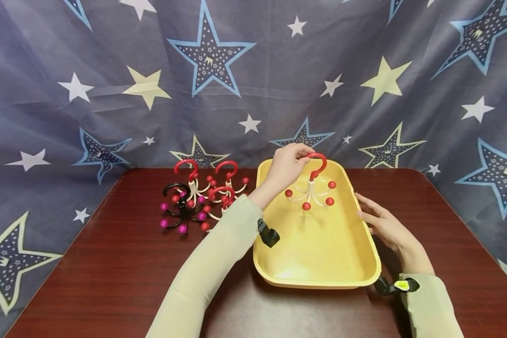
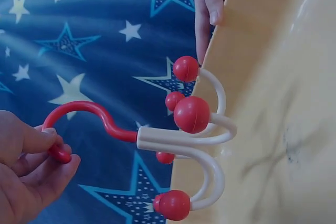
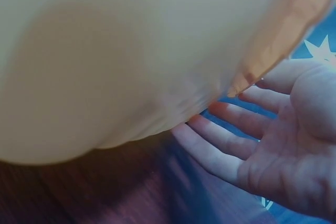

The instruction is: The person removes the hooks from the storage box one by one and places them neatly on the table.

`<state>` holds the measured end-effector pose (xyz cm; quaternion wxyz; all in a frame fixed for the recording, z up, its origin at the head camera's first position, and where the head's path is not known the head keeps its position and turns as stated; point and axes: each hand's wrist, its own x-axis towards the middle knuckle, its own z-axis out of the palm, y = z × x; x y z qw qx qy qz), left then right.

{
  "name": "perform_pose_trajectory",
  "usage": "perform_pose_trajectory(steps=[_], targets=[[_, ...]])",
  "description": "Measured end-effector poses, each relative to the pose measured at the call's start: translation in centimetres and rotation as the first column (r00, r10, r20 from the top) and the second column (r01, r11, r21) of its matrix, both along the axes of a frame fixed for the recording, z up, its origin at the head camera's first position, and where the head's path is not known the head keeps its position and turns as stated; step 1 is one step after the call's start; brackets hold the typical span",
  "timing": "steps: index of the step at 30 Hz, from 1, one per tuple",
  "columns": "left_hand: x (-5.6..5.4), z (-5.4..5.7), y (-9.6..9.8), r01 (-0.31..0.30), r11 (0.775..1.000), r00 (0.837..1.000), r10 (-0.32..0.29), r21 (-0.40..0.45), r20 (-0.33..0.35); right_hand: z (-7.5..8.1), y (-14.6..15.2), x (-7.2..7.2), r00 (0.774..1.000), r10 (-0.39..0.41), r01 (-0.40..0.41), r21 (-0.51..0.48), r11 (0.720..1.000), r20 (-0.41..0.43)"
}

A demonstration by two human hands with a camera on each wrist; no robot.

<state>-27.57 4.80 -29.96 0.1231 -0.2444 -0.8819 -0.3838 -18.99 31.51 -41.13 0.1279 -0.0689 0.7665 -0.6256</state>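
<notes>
My left hand (image 1: 286,165) pinches the end of the red hook of a white multi-prong hanger (image 2: 181,138). Its curved white arms end in red balls, and it hangs upright over the yellow tray (image 1: 312,277), casting a shadow on the bottom. Whether its lowest part touches the tray cannot be told. My right hand (image 1: 386,227) rests against the tray's right outer wall. In the right wrist view, that hand's fingers (image 3: 226,135) lie nearly straight along the wall.
Left of the tray stand several more hangers on the dark red-brown table (image 1: 110,263): white ones with red hooks (image 1: 227,165) and a black one (image 1: 182,206) with magenta balls. A star-patterned cloth (image 1: 262,84) hangs behind the table.
</notes>
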Motion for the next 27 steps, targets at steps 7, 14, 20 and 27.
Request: perform_pose_trajectory(steps=[7, 14, 20, 27], targets=[[2.0, 1.2, -2.2, 0.045, 0.999, 0.998, -0.045, -0.014, -0.047, 0.1, 0.0, 0.2, 1.000, 0.011, -0.011, -0.006, 1.000, -0.010], [3.6, 1.9, -4.7, 0.072, 0.997, 0.995, -0.070, 0.031, -0.070, 0.2, -0.1, 0.2, 1.000, 0.018, -0.018, -0.001, 1.000, -0.013], [4.9, 2.1, -7.4, 0.061, 0.997, 0.992, -0.055, 0.048, -0.114, 0.1, -0.2, 0.2, 0.999, 0.024, -0.024, -0.006, 1.000, -0.025], [6.5, 2.0, -11.1, 0.018, 0.998, 0.987, -0.008, 0.061, -0.161, 0.1, -0.3, 0.2, 0.999, 0.021, -0.022, -0.015, 1.000, -0.029]])
